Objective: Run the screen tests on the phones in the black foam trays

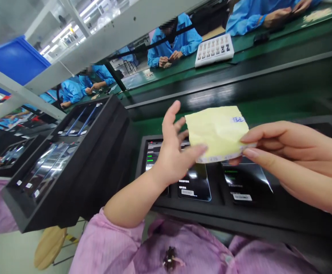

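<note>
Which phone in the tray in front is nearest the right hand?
The rightmost phone in the black tray, just below the right hand; the other two sit further left.

**Matt paper and soft cloth against glossy glass and black plastic**

A creased pale-yellow paper sheet [215, 131] looks matt and slightly rough; a glossy white strip [220, 156] runs along its lower edge; a black plastic tray [218, 186] has a matt, smooth finish; the dark rectangular glass phone screens [194, 186] in it shine with reflected light; a pink woven cloth smock [105, 247] looks soft and finely wrinkled; a long green belt surface [157, 123] appears matt; a round light-wood stool seat [50, 247] looks smooth and satin; a bright blue plastic crate [14, 62] has a smooth sheen.
</note>
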